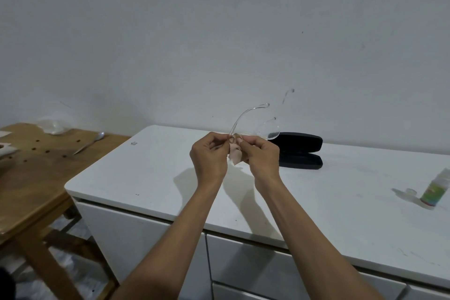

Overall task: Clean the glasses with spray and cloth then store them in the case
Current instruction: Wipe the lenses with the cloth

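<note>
Glasses (253,124) with a clear frame are up in the air over my white cabinet (151,173). My left hand (210,156) and right hand (261,153) both pinch them, with a small cloth (235,154) between my fingers. My black case (300,151) lies open just behind. My spray bottle (435,190) stands far off to the right.

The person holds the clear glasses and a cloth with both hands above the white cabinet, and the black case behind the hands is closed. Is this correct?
Not quite. The head view shows the black case lying open, not closed. The rest holds: both the left hand and right hand hold the clear glasses and cloth above the white cabinet.
</note>
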Demonstrator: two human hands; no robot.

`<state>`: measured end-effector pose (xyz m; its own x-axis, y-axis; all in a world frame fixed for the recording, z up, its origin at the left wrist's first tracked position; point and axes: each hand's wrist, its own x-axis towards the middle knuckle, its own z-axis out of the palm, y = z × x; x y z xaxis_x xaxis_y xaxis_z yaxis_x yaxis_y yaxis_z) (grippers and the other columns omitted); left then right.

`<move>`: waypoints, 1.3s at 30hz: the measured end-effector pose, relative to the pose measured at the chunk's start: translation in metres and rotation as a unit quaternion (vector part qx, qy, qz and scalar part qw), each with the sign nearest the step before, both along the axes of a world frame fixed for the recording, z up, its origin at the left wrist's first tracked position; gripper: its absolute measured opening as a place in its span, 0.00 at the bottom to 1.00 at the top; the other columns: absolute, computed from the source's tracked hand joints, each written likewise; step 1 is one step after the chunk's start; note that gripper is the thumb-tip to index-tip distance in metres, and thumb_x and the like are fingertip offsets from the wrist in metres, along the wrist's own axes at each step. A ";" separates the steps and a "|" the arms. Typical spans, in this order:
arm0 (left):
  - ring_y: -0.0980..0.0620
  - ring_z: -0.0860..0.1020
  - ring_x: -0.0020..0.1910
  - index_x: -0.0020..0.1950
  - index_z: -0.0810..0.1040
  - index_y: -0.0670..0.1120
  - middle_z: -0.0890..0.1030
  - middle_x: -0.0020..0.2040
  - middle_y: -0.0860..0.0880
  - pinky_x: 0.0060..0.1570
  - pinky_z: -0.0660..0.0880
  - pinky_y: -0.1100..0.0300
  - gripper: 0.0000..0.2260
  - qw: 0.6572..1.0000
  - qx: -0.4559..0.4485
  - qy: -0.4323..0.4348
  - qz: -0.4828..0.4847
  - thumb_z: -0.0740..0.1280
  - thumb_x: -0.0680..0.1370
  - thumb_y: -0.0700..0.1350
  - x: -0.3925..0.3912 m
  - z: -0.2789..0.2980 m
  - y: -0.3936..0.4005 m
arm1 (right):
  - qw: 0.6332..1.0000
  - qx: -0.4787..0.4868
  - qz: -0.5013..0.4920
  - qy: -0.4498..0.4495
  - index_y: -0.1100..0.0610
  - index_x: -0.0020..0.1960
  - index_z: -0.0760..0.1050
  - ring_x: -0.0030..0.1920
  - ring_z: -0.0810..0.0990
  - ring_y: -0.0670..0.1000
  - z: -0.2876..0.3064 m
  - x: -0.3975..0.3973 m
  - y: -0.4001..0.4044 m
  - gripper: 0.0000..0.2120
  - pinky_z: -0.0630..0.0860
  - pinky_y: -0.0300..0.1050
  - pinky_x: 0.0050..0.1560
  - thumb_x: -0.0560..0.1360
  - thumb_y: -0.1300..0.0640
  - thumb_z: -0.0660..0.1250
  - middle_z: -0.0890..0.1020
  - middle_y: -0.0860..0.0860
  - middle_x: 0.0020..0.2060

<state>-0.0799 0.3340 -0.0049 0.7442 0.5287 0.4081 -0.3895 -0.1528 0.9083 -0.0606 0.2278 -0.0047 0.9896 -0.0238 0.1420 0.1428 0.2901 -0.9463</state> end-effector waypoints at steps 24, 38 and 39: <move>0.52 0.86 0.38 0.38 0.83 0.46 0.86 0.36 0.49 0.44 0.81 0.60 0.09 1.000 -0.014 0.000 -0.012 0.75 0.72 0.33 0.000 0.002 -0.002 | 0.986 -0.086 -0.113 -0.091 0.53 0.53 0.87 0.47 0.88 0.52 -0.010 -0.007 0.002 0.09 0.83 0.50 0.54 0.78 0.60 0.70 0.88 0.47 0.45; 0.46 0.87 0.38 0.41 0.83 0.38 0.86 0.37 0.43 0.40 0.84 0.57 0.05 0.999 -0.032 0.000 -0.020 0.75 0.73 0.31 0.001 0.004 -0.007 | 0.974 -0.082 -0.192 -0.085 0.53 0.50 0.87 0.42 0.87 0.47 -0.015 -0.004 -0.001 0.05 0.83 0.43 0.48 0.77 0.56 0.73 0.88 0.47 0.40; 0.46 0.87 0.38 0.40 0.82 0.39 0.86 0.37 0.43 0.40 0.84 0.57 0.05 0.999 -0.030 0.001 -0.023 0.75 0.73 0.31 0.001 0.004 -0.008 | 0.975 -0.074 -0.194 -0.076 0.54 0.51 0.88 0.42 0.87 0.46 -0.014 -0.004 0.000 0.05 0.81 0.38 0.48 0.77 0.57 0.73 0.88 0.47 0.40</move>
